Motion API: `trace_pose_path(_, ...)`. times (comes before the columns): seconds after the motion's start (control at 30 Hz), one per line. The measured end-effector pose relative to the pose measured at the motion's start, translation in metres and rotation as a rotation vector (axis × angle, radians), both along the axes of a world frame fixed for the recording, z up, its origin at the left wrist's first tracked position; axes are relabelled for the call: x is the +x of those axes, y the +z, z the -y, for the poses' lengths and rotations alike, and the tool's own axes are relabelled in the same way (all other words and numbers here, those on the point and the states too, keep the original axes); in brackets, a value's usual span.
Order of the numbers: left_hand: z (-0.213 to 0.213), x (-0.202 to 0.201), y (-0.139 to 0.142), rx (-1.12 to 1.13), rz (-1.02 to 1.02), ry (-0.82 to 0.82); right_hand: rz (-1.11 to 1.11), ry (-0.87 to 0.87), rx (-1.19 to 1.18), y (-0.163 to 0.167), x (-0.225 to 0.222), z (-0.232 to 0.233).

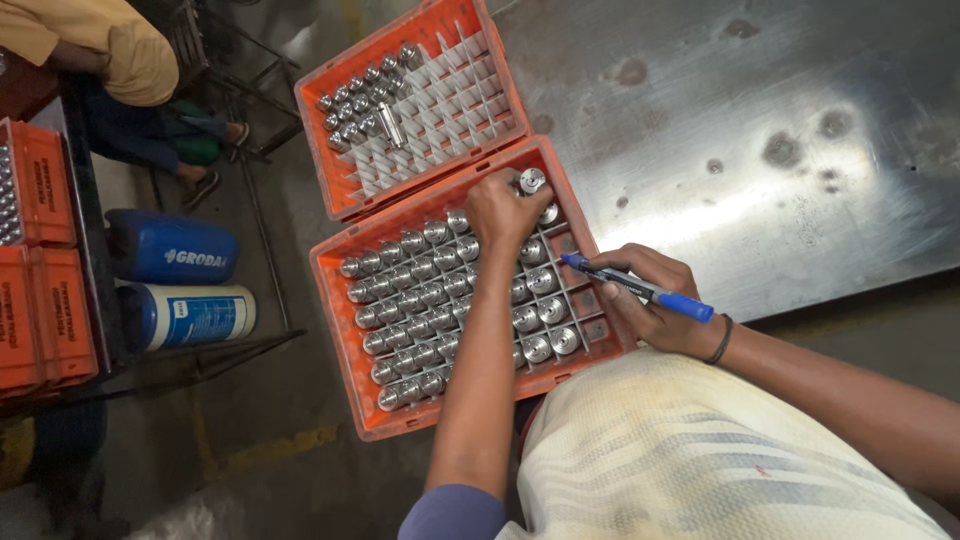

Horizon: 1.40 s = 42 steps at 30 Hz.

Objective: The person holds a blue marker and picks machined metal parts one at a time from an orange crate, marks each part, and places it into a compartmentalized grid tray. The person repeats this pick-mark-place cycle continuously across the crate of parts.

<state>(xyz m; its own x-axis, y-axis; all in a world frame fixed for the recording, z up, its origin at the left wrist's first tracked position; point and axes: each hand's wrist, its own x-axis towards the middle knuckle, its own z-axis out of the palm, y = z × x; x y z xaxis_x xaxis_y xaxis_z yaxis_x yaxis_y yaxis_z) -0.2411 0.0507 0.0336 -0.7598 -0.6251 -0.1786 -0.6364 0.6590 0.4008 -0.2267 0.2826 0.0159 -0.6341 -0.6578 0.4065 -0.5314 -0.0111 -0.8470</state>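
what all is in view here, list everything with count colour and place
near crate: one, orange, nearly full of parts, under both hands
far crate: one, orange, mostly bare white dividers
metal cylinders: many, silver, in both crates
steel table: one, grey, right
drums: two, blue and white-blue, on the floor, left
stacked crates: several, orange, far left
another person: one, yellow top, upper left
marker: one, blue, in right hand
left hand: fingers on one cylinder
right hand: holds marker

Scuffed steel table (760, 130), apparently under two orange crates (345, 265) (315, 85) of metal cylinders (420, 290).
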Motion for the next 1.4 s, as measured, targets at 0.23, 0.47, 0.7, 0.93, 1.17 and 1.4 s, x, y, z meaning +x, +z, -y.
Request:
trace_pose_path(0.23,0.013,0.045,-0.008,1.349,-0.964,-0.023,-0.158,0.006,-0.044,0.005,0.0,0.001)
trace_pose_path(0.47,-0.041,0.065,-0.049,1.319,-0.73,0.246,-0.21,0.113,-0.041,0.004,0.006,0.008)
trace_pose_path(0.7,-0.038,0.067,-0.051,1.245,-0.697,0.163,-0.173,0.134,-0.058,-0.009,0.013,0.0)
trace_pose_path(0.93,-0.03,0.052,-0.029,1.014,-0.619,0.104,-0.113,0.058,-0.071,-0.015,0.012,0.003)
trace_pose_path(1.17,-0.001,0.036,-0.012,-0.086,-0.531,-0.116,-0.024,-0.013,-0.038,-0.01,0.004,-0.002)
trace_pose_path(1.4,0.024,0.028,-0.006,-0.147,-0.179,0.023,-0.033,0.004,-0.052,-0.006,0.004,0.0)
